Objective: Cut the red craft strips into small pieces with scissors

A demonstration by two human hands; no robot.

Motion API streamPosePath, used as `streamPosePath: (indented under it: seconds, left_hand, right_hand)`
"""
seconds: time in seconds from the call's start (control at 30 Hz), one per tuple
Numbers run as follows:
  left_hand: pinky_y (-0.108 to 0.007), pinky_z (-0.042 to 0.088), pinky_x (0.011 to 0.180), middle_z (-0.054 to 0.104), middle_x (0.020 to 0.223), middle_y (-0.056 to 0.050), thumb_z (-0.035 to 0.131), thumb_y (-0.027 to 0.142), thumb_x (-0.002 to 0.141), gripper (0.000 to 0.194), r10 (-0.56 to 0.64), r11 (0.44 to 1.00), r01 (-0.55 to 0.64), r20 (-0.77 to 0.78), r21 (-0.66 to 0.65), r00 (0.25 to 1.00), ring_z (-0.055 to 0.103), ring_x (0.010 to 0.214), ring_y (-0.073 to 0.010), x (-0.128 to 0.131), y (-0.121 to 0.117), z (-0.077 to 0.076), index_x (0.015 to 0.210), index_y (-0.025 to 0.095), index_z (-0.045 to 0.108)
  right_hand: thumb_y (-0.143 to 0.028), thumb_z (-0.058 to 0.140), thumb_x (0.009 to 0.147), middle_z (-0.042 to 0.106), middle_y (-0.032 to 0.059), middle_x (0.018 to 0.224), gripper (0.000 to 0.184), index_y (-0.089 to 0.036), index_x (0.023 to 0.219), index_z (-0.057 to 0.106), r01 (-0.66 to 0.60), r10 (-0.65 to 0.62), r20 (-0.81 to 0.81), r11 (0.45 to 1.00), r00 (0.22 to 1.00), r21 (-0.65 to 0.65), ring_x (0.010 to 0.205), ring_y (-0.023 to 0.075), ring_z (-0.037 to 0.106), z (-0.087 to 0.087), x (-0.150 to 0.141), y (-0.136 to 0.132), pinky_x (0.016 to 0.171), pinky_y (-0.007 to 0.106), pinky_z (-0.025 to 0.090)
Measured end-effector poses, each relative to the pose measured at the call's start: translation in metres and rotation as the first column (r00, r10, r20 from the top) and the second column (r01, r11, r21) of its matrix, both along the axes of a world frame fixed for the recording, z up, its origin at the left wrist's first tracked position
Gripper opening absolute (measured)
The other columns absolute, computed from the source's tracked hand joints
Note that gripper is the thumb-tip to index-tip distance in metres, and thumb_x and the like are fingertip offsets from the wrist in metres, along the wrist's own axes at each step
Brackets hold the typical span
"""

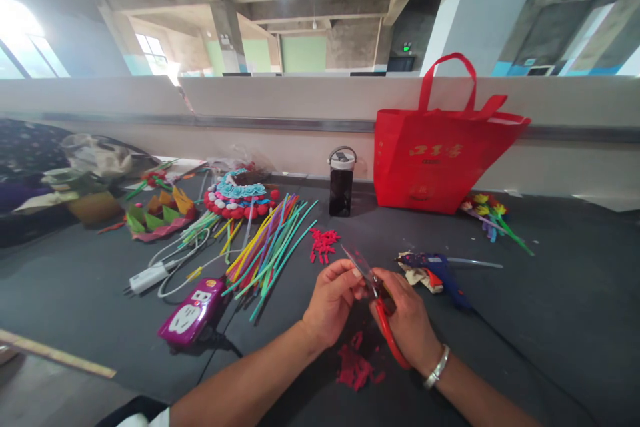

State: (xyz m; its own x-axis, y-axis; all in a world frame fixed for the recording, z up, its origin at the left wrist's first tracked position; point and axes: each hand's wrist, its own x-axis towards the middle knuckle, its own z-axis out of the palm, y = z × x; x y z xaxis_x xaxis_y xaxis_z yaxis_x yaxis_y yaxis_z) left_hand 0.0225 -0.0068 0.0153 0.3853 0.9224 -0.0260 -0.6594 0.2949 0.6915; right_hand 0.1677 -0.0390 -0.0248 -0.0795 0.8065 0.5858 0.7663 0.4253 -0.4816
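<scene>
My right hand (411, 323) grips a pair of scissors (391, 337) with red handles, the blades pointing up and to the left. Close beside the blades, my left hand (331, 300) is closed in a pinch; what its fingers hold is too small to make out. Below both hands lies a loose heap of red scraps (354, 367) on the dark table. Beyond my left hand is a small pile of cut red pieces (324, 245). A blue glue gun (445, 273) rests right of my right hand, its nozzle over a crumpled cloth (423, 278).
Coloured pipe cleaners (273, 247) fan out at left, near a purple power strip (193, 313) and a white charger (149, 278). Behind stand a dark bottle (341, 190) and a red bag (425, 160). Craft flowers (493, 213) lie at right; the glue gun's cord trails toward the lower right.
</scene>
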Motion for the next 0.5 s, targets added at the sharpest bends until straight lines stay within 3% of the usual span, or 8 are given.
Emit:
streamPosePath:
  seconds: [0.27,0.5]
  left_hand:
    - [-0.021,0.037,0.057,0.06,0.063,0.0,0.078,0.022,0.067,0.019,-0.009,1.0,0.009,0.006,0.004,1.0,0.049,0.055,-0.0071,0.0003,0.001,-0.001,0.071,0.013,0.063]
    - [-0.021,0.037,0.056,0.062,0.063,0.0,0.078,0.022,0.068,0.018,0.005,1.0,-0.005,-0.014,0.024,1.0,0.049,0.053,-0.0071,0.0009,0.0003,-0.0032,0.07,0.013,0.062]
  right_hand:
    - [-0.009,0.048,0.081,0.065,0.0063,0.104,0.039,-0.02,0.119,0.052,-0.048,0.042,-0.081,0.996,0.996,-0.07,0.095,0.0193,0.064,-0.002,-0.0014,-0.0011,0.086,0.035,0.052]
    - [-0.01,0.051,0.077,0.066,0.0067,0.103,0.042,-0.02,0.119,0.053,-0.025,0.024,-0.05,0.999,0.998,-0.023,0.094,0.0209,0.065,-0.0004,-0.0012,-0.0001,0.084,0.036,0.054]
